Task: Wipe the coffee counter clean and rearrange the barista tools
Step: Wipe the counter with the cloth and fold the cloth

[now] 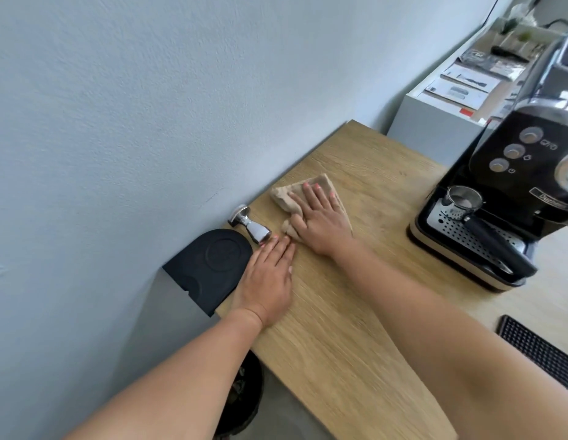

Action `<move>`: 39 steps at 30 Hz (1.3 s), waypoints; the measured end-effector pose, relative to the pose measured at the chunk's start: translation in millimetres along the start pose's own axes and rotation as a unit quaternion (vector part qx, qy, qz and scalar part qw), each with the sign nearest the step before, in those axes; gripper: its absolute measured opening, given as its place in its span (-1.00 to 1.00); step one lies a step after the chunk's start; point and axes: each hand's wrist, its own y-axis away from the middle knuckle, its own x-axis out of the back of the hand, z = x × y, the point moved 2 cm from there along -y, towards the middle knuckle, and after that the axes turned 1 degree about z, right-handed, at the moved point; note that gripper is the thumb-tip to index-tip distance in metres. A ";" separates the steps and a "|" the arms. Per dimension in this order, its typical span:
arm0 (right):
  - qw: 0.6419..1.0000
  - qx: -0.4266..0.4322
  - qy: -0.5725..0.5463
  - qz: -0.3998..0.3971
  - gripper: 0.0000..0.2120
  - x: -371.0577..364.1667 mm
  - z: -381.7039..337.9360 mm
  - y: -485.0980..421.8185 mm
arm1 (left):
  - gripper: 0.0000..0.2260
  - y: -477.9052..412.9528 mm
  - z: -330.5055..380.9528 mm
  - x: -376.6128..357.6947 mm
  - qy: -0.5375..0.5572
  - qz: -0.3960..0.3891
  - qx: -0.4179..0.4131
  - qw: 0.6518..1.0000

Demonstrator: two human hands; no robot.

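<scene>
Nearest, at the lower right, a black ribbed mat lies on the wooden counter. Both forearms reach fwd over the counter. The left hand lies flat, palm down, fingers straight and close together, holding nothing; it rests partly on the counter and partly on the edge of a black rubber mat at the counter's left corner, next to the wall. Just beyond the fingertips a metal tamper lies on its side, w/ the base toward the wall. The right hand presses flat on a beige cloth, fingers spread a little, thumb over the bunched edge. Further right stands a black coffee machine; a filter handle rests on its drip tray. Far behind, a white shelf holds papers.
</scene>
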 end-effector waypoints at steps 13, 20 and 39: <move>0.984 -0.179 -0.008 0.006 -0.39 2.1 54.3 23.0 | -0.41 1.4 -1.3 -1.0 0.025 0.015 -0.005 1.000; 1.000 0.000 0.002 -0.018 -0.36 -15.6 -11.9 124.4 | -0.52 23.4 0.5 5.2 0.057 0.014 0.009 0.998; 0.994 -0.107 -0.006 -0.017 -0.41 -29.1 -78.4 131.1 | -0.45 58.2 -76.8 23.2 -0.097 -0.027 0.162 0.982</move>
